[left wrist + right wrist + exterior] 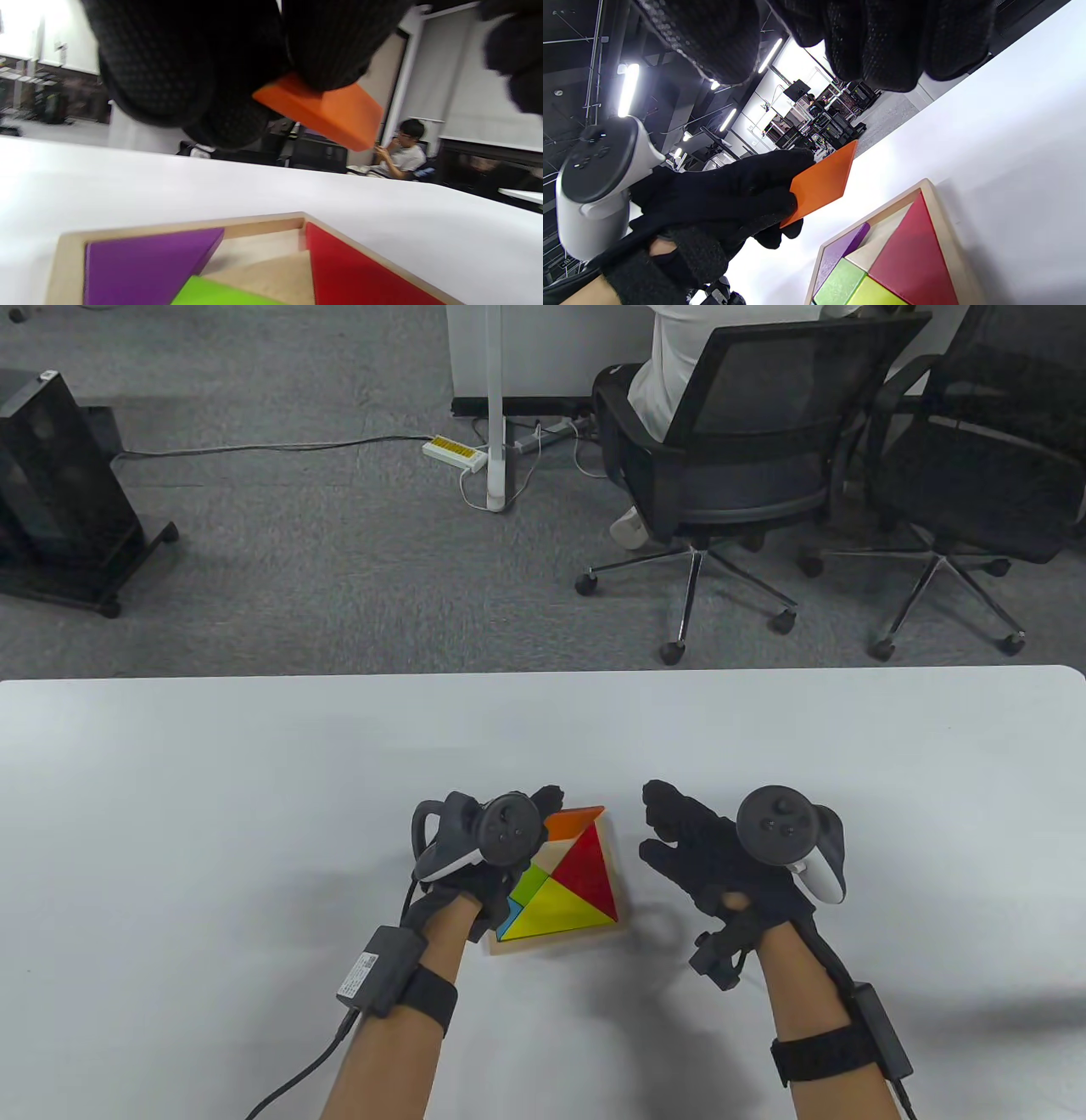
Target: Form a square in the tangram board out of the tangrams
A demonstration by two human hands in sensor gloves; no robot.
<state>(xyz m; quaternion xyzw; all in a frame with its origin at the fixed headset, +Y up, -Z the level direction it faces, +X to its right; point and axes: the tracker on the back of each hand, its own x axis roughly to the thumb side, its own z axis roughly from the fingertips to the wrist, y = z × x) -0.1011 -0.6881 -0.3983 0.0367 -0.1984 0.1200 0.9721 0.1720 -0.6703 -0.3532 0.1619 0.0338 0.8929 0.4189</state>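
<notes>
White table [254, 780] lay under me as my left hand [488, 848] pinched the orange piece [575, 819] above the board's [560, 943] twelve-o'clock gap, right hand [721, 865] relaxed.

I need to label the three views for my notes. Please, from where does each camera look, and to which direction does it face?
Table view: from above, facing down on the white table and the floor beyond; shows both forearms, left hand and right hand.
Left wrist view: low under the left hand, facing across the tangram board; its fingers pinch the orange piece.
Right wrist view: tilted, beside the board, facing the left hand; right fingers on top.
All views share the orange piece and the red triangle.
</notes>
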